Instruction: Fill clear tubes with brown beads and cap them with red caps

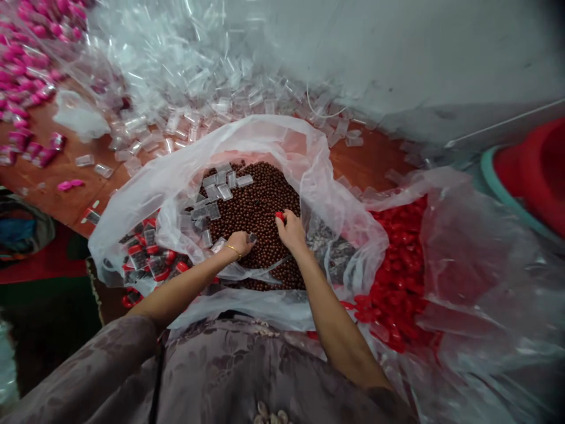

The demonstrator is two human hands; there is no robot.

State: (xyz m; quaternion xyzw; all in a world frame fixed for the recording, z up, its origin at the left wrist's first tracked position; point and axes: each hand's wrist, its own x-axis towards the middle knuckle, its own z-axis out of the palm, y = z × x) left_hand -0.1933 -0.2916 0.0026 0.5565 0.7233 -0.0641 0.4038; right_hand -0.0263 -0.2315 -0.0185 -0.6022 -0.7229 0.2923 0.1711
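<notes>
Both hands are over a heap of small round brown balls (260, 206) in a white plastic bag (304, 141). My left hand (239, 242), with a bracelet at the wrist, is closed around a small clear container (251, 238) that looks dark inside. Pinched in the fingers of my right hand (292, 231) is a small red cap (279, 216). Several clear containers (224, 192) lie on the balls, to the left. Further left, filled containers with red caps (150, 241) are gathered in the plastic.
Loose red caps (397, 265) fill a bag at the right. Clear containers (194, 123) are piled behind on the orange table surface (66, 162). Pink-capped pieces (26, 65) lie at the far left. A red tub (534, 171) stands at the right.
</notes>
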